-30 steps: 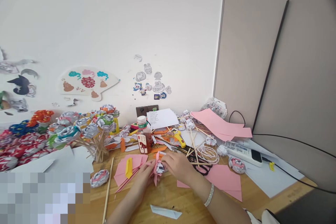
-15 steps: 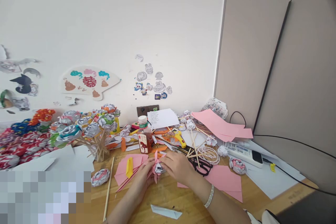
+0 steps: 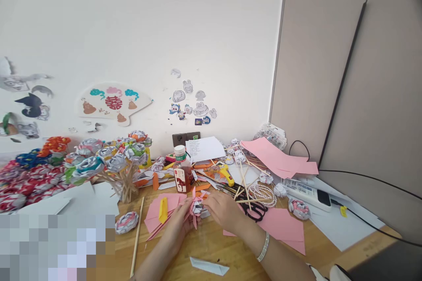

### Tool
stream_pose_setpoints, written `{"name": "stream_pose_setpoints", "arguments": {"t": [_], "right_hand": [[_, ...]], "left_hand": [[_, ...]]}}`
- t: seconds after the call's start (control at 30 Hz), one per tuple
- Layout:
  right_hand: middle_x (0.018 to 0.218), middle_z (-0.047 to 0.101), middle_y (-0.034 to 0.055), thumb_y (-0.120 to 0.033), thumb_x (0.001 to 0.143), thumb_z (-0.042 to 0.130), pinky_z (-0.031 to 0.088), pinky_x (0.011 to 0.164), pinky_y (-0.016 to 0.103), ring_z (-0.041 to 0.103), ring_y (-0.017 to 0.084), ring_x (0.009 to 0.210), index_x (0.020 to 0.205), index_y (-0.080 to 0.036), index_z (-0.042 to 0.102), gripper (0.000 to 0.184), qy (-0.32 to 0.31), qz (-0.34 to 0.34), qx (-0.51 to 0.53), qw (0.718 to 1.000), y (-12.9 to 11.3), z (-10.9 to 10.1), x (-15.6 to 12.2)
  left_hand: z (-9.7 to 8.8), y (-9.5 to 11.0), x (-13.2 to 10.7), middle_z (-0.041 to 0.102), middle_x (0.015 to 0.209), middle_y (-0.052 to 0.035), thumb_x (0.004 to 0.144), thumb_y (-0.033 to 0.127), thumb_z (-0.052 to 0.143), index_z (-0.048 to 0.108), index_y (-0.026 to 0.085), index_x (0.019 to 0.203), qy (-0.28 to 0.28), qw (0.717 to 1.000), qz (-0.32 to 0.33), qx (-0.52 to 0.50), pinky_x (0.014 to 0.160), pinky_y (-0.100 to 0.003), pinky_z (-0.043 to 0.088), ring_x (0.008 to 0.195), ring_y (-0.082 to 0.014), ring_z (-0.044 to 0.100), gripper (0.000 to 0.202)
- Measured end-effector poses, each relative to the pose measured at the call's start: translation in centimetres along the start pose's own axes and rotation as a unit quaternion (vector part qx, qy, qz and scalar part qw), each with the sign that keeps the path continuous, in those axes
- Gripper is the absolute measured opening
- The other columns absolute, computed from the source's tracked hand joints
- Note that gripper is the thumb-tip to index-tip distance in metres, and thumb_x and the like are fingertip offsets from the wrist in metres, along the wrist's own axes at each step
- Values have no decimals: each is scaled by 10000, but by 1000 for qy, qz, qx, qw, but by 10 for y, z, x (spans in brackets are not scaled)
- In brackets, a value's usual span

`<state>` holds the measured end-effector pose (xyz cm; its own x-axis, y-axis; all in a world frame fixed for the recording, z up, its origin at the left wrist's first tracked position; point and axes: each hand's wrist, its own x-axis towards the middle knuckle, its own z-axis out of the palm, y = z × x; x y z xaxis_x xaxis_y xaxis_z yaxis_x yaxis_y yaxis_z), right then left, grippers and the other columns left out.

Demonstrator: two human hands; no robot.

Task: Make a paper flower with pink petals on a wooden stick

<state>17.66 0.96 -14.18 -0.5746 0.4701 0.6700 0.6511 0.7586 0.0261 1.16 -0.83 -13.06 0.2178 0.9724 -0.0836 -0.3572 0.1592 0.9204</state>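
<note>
My left hand [image 3: 182, 221] grips a small folded-paper flower [image 3: 197, 207] from its left side. The flower has pointed pink petals around a white and grey centre. My right hand [image 3: 222, 210] is at the flower's right edge, fingers curled and pinched on a petal; its fingertips are partly hidden. Left of my left hand lie pink paper sheets [image 3: 153, 216] with a yellow folded strip [image 3: 163, 210] on top. A folded pale blue paper strip [image 3: 209, 266] lies on the table in front of my wrists.
A drink bottle [image 3: 181, 171] stands just behind the flower. Black scissors [image 3: 255, 213], a yellow glue gun [image 3: 227, 174], wooden sticks [image 3: 243, 182] and a bead string [image 3: 265, 194] lie right. Finished paper roses [image 3: 89, 164] crowd the left; a power strip [image 3: 311, 193] sits far right.
My right hand's fingers have shifted slightly right along the flower, uncovering more of its centre. My left hand keeps its hold.
</note>
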Motion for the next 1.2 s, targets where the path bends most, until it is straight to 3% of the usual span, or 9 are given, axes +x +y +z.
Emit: {"name": "stream_pose_setpoints", "arguments": {"t": [0.17,0.5,0.87,1.2], "right_hand": [[793,604,53,-219,917,417,416,648,274,537,172,747,844,-167,563,171,35,-24,-10,999,-1,-4,3],[712,595,25,-252,921,431,388,593,255,524,151,662,753,-178,542,214,13,-17,3,1000,1,-1,2],[688,601,33,-188,922,383,409,582,256,564,151,669,756,-161,564,248,20,-69,-55,996,-5,-10,6],[746,595,53,-224,913,416,443,623,271,567,171,742,834,-151,573,190,-3,-88,-54,995,-3,-7,5]], "left_hand": [[-2,-3,2,588,580,14,705,478,640,558,174,753,-10,1000,-8,16,489,-240,427,484,-121,530,319],[-6,-11,4,586,649,31,692,467,642,545,197,821,-3,999,-22,47,498,-250,427,502,-115,526,315],[-3,-12,6,549,533,51,655,476,659,536,203,795,21,996,-44,81,472,-252,420,441,-119,515,331],[-5,-12,5,550,535,44,667,500,622,502,212,769,-3,995,-34,94,453,-250,375,445,-137,531,329]]}}
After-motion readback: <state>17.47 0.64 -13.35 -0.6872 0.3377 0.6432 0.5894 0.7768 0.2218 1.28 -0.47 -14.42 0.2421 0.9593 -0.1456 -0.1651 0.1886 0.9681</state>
